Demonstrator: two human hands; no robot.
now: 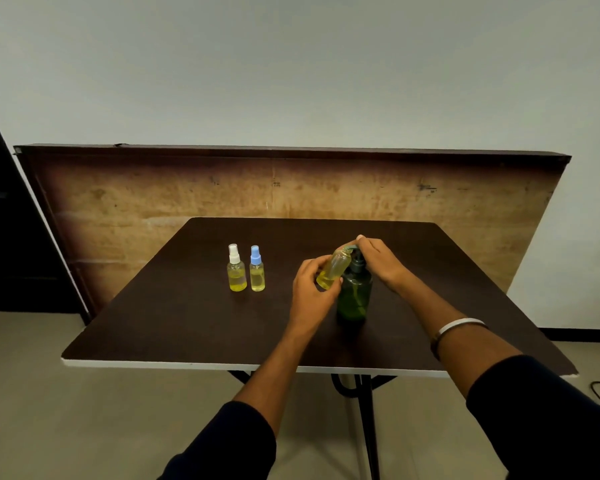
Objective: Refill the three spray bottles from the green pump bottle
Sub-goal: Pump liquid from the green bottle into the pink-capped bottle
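Green translucent plastic pump bottle (354, 296) stands on the dark brown counter (194, 306), right hand (378, 259) pressing its pump while left hand (314, 285) grips a tilted, uncapped clear spray bottle (335, 268) at the spout; next, likely recapping; plywood board (153, 202) and pale wall behind.

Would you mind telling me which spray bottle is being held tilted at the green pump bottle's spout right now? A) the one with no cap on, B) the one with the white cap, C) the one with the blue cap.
A: the left hand holds an uncapped bottle tilted at the pump bottle, while the white-capped bottle and blue-capped bottle stand apart on the table.
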